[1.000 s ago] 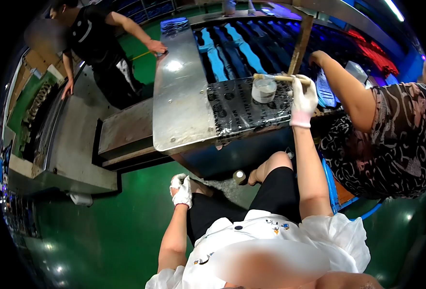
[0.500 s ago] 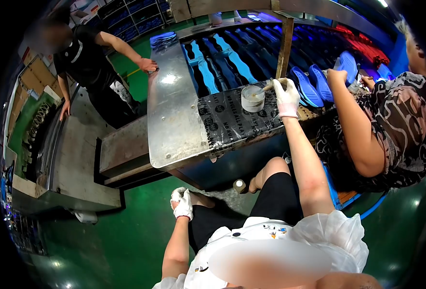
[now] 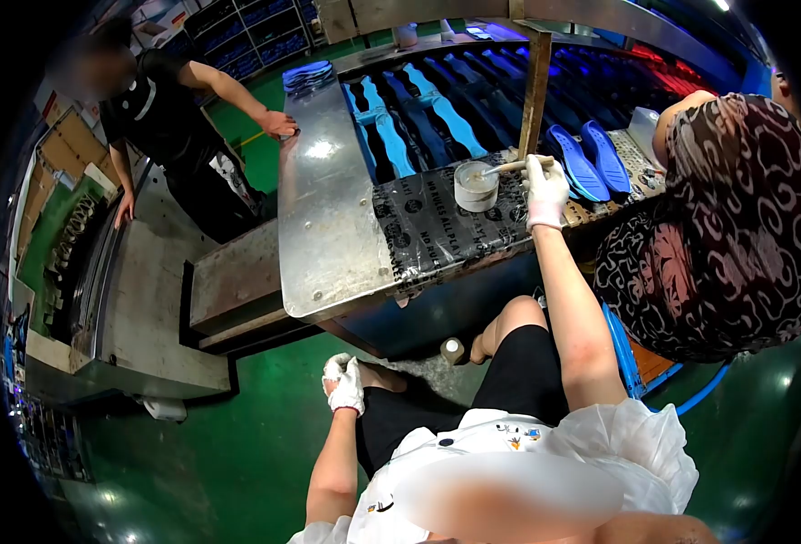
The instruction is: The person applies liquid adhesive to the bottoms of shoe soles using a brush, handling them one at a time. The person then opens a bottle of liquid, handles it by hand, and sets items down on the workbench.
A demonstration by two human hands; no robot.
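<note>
My right hand (image 3: 546, 192), in a white glove, is closed on the handle of a brush (image 3: 512, 166). The brush's tip reaches into a small round white pot (image 3: 476, 188), which stands on black printed plastic sheeting (image 3: 432, 222) at the bench corner. Right of this hand, two blue shoe soles (image 3: 579, 163) lie side by side on the bench. My left hand (image 3: 343, 383), also in a white glove, rests by my left knee with its fingers curled; whether anything is inside them I cannot make out.
Blue strips (image 3: 388, 127) lie on the dark conveyor. A metal post (image 3: 535, 93) rises behind my right hand. One person (image 3: 169, 118) in black stands at the left, a hand on the metal bench (image 3: 328, 213). A co-worker in a patterned top (image 3: 736, 208) sits close on the right.
The brush was first above the pot and now dips into it. The view has shifted. Blue soles have come to lie on the bench, and the co-worker at the right has leaned forward.
</note>
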